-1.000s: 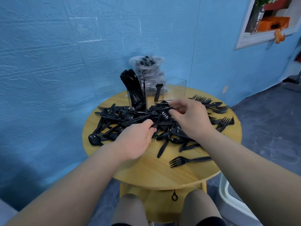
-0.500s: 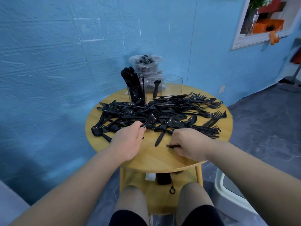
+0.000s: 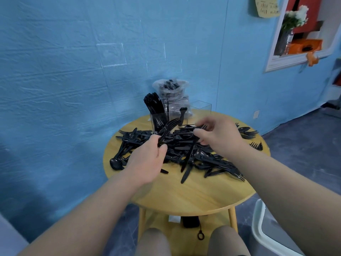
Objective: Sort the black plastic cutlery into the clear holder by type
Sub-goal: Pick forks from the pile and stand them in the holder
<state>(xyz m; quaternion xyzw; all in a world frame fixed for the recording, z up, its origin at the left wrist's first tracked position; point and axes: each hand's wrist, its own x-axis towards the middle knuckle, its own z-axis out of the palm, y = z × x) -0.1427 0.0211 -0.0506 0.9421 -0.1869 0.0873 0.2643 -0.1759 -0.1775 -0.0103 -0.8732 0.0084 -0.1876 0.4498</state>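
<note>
Forks [image 3: 168, 127] are bunching in our left hand [image 3: 147, 161]; our right hand [image 3: 219, 137] is pinching another. Beyond both, holder [image 3: 200, 112] is filling partly; pile [image 3: 186, 150] is remaining large.

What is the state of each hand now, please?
Left hand: closed, holding a bunch of forks.
Right hand: fingers pinching a fork over the pile.

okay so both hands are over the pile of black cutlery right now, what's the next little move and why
Probably pass the black plastic fork pinched in the right hand to the left hand, which already grips a bunch of black plastic forks. The clear acrylic holder stands just behind, so the bundle can go in together.
</note>
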